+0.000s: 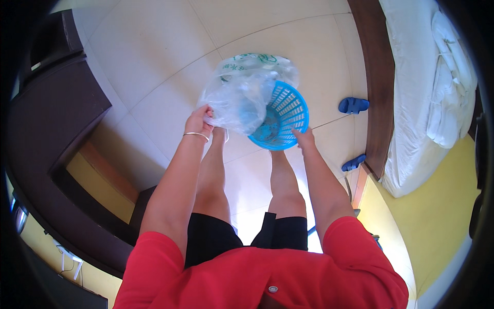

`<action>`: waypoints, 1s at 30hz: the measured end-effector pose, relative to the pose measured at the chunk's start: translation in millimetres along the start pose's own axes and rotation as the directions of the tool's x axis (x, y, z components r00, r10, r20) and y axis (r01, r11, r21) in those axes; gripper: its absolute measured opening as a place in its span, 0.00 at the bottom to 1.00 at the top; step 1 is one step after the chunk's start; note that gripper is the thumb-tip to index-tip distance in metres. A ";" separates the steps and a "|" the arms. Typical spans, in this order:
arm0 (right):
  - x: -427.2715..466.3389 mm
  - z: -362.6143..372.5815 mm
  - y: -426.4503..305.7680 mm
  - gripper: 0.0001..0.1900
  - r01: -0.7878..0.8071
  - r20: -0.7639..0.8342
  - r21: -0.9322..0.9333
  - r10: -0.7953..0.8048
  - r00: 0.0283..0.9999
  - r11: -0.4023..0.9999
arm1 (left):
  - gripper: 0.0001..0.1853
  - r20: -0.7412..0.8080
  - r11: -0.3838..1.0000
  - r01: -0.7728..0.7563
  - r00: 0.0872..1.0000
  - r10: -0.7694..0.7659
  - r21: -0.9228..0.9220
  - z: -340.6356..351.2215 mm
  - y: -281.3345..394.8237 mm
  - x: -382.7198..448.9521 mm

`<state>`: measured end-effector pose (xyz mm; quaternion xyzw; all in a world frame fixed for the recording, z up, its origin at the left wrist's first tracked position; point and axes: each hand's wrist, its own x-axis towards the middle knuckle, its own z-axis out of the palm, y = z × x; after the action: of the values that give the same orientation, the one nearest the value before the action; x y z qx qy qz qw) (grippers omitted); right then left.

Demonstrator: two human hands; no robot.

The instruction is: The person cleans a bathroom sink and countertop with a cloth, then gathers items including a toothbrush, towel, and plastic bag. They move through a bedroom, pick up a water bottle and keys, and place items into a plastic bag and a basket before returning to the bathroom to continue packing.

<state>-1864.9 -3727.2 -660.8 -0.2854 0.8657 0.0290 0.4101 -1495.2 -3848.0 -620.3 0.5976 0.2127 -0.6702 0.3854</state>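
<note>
My left hand pinches the edge of a clear plastic bag, which is gathered against a wastebasket's left side. My right hand grips the rim of that blue slatted plastic wastebasket. The basket is tilted, its mouth facing me, and stains or bits of residue show on its bottom. Behind the clear bag is a whitish plastic bag with green printing. Where one bag ends and the other begins is hard to tell, and the contents are hidden.
Cream floor tiles lie around my feet. Two blue slippers are by the dark wooden bed base at right. White bedding covers the bed. A dark wooden desk runs along the left.
</note>
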 end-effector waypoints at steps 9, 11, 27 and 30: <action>-3.9 -57.3 95.1 0.07 -0.329 -0.154 0.453 0.436 0.886 0.829 | 0.05 0.032 0.977 0.007 0.999 -0.001 -0.212 6.0 14.6 -6.7; 3.3 -71.8 104.9 0.06 -0.323 -0.053 0.668 0.475 0.878 0.670 | 0.05 0.079 0.970 0.017 0.997 0.002 -0.242 2.1 13.3 -3.4; 29.5 47.8 -125.1 0.14 0.769 0.082 -0.107 -0.765 0.638 0.630 | 0.04 -0.006 0.955 -0.117 0.992 0.124 0.274 -14.9 -9.5 -26.4; 70.3 46.8 -148.8 0.12 0.710 0.294 -0.508 -0.677 0.674 0.487 | 0.06 0.006 0.900 -0.127 0.991 0.137 0.416 -12.8 -4.0 -30.6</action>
<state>-1790.6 -3871.3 -715.5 -0.7198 0.6113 0.1336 0.3006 -1490.4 -3828.0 -594.0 0.6865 0.0288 -0.6656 0.2913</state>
